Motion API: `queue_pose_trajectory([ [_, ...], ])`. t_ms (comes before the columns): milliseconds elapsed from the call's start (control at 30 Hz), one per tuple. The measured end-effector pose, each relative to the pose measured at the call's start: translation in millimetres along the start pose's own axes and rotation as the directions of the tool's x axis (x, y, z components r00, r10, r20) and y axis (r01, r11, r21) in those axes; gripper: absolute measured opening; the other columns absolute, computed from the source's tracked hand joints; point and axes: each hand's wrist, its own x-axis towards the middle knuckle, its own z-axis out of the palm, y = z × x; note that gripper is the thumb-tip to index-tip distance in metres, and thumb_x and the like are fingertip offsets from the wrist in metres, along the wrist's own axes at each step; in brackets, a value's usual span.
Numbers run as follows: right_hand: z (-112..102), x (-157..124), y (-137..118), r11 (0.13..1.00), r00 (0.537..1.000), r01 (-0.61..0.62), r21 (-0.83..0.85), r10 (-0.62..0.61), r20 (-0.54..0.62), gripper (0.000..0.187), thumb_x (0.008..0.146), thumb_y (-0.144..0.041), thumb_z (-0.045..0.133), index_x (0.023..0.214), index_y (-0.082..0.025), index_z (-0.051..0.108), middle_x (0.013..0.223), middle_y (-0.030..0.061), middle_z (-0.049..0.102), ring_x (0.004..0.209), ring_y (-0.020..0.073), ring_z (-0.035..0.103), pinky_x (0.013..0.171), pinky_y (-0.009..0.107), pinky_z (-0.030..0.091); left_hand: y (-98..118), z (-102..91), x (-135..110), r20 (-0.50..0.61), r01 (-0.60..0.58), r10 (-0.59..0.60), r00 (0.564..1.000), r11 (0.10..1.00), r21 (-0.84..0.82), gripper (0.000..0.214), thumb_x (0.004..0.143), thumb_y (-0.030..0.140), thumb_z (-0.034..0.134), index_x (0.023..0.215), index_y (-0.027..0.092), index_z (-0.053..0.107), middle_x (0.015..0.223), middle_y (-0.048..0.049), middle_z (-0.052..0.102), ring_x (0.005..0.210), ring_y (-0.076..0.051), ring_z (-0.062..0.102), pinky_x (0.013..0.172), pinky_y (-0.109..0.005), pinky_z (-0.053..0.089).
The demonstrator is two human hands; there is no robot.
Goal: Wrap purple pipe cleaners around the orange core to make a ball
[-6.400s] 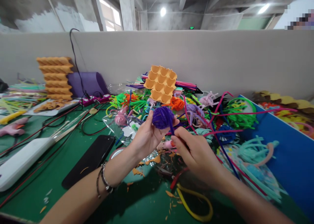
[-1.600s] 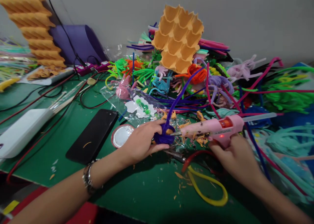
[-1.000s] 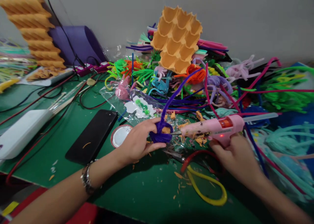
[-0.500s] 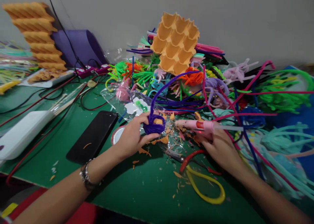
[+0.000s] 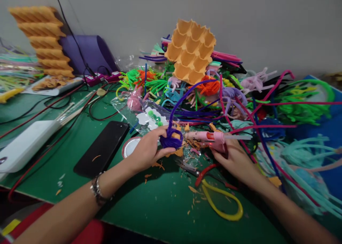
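My left hand (image 5: 148,144) pinches a small piece wound with purple pipe cleaner (image 5: 171,140); an orange egg-carton bit shows in its opening, and one long purple end arcs up and to the right. My right hand (image 5: 232,156) grips a pink hot glue gun (image 5: 212,138), its nozzle pointing left at the purple piece, close to it. Whether the nozzle touches is hard to tell. A clear glue stick (image 5: 237,137) sticks out of the gun's back. Beneath the gun lie scissors (image 5: 199,173) with red handles and a yellow loop (image 5: 224,204).
A black phone (image 5: 103,147) and a white power bank-like box (image 5: 28,144) lie at left among red and black cables. Colourful pipe cleaner bundles (image 5: 211,87) and an orange egg carton (image 5: 191,51) fill the back. Orange scraps (image 5: 179,152) litter the green table (image 5: 149,208).
The glue gun has moved slightly left, closer to the purple piece. My left hand and the piece have shifted a little to the right in view.
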Motion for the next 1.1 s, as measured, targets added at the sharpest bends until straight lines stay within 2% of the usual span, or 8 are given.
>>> queue_pose_trajectory([
  [300,-34,0,11,0.994,0.990,0.096,0.059,-0.102,0.101,0.044,0.070,-0.022,0.045,0.114,-0.021,0.037,0.111,0.0110,0.052,0.104,0.0259,0.055,0.086,0.042,0.048,2,-3.6,5,0.013,-0.003,0.003,1.000,0.999,0.044,0.021,0.084,0.038,0.054,0.085,0.018,0.048,0.102,-0.0147,0.065,0.095,-0.023,0.065,0.074,-0.038,0.054],
  [433,-57,1,15,0.993,0.989,0.111,0.048,-0.106,-0.106,0.036,0.074,-0.015,0.039,0.108,-0.025,0.040,0.104,0.0097,0.052,0.102,0.0269,0.055,0.077,0.042,0.050,8,-11.7,14,-0.006,-0.102,0.105,0.994,0.979,0.176,0.021,0.087,0.038,0.048,0.085,0.017,0.050,0.100,-0.0131,0.066,0.091,-0.022,0.066,0.069,-0.034,0.054],
  [567,-81,1,-19,0.967,0.842,0.196,-0.162,-0.251,-0.478,0.028,0.079,-0.013,0.043,0.103,-0.027,0.044,0.096,0.0101,0.051,0.097,0.0283,0.053,0.083,0.046,0.043,17,-22.0,23,0.119,-0.288,0.263,0.958,0.864,0.412,0.020,0.089,0.035,0.045,0.084,0.017,0.052,0.101,-0.0129,0.067,0.082,-0.021,0.067,0.061,-0.031,0.053],
  [600,-84,1,-33,0.932,0.797,0.234,-0.276,-0.347,-0.494,0.029,0.079,-0.010,0.045,0.102,-0.027,0.045,0.097,0.0105,0.052,0.098,0.0279,0.052,0.084,0.045,0.042,19,-24.2,24,0.145,-0.333,0.300,0.943,0.825,0.456,0.017,0.089,0.032,0.045,0.085,0.017,0.052,0.102,-0.0129,0.067,0.081,-0.021,0.068,0.062,-0.031,0.053],
  [700,-79,2,-69,0.672,0.631,0.572,-0.470,-0.727,-0.272,0.033,0.076,-0.004,0.049,0.103,-0.022,0.050,0.104,0.0108,0.053,0.102,0.0236,0.052,0.086,0.039,0.040,30,-30.5,28,0.168,-0.411,0.382,0.909,0.747,0.523,0.012,0.090,0.027,0.045,0.092,0.019,0.053,0.104,-0.0126,0.066,0.085,-0.022,0.067,0.068,-0.032,0.053],
  [833,-61,14,-92,0.615,0.642,0.630,-0.474,-0.756,-0.127,0.021,0.086,-0.009,0.042,0.104,-0.017,0.052,0.100,0.0082,0.061,0.095,0.0186,0.056,0.092,0.039,0.038,46,-43.1,36,0.080,-0.413,0.447,0.891,0.726,0.549,0.011,0.090,0.026,0.046,0.089,0.019,0.055,0.104,-0.0125,0.068,0.090,-0.020,0.067,0.077,-0.032,0.051],
  [967,-64,17,-99,0.675,0.583,0.625,-0.392,-0.738,-0.340,0.011,0.087,-0.014,0.047,0.096,-0.017,0.052,0.081,0.0050,0.060,0.073,0.0153,0.055,0.067,0.028,0.045,55,-56.7,46,-0.091,-0.359,0.480,0.873,0.756,0.548,0.022,0.089,0.035,0.048,0.074,0.019,0.052,0.104,-0.0138,0.068,0.090,-0.018,0.066,0.084,-0.032,0.049],
  [1100,-78,6,-104,0.728,0.548,0.616,-0.300,-0.670,-0.501,0.015,0.081,-0.011,0.056,0.093,-0.019,0.052,0.078,0.0027,0.053,0.070,0.0143,0.052,0.060,0.027,0.043,62,-61.8,53,-0.210,-0.335,0.460,0.862,0.831,0.445,0.030,0.087,0.042,0.047,0.068,0.019,0.046,0.105,-0.0142,0.067,0.093,-0.017,0.065,0.086,-0.032,0.049],
])
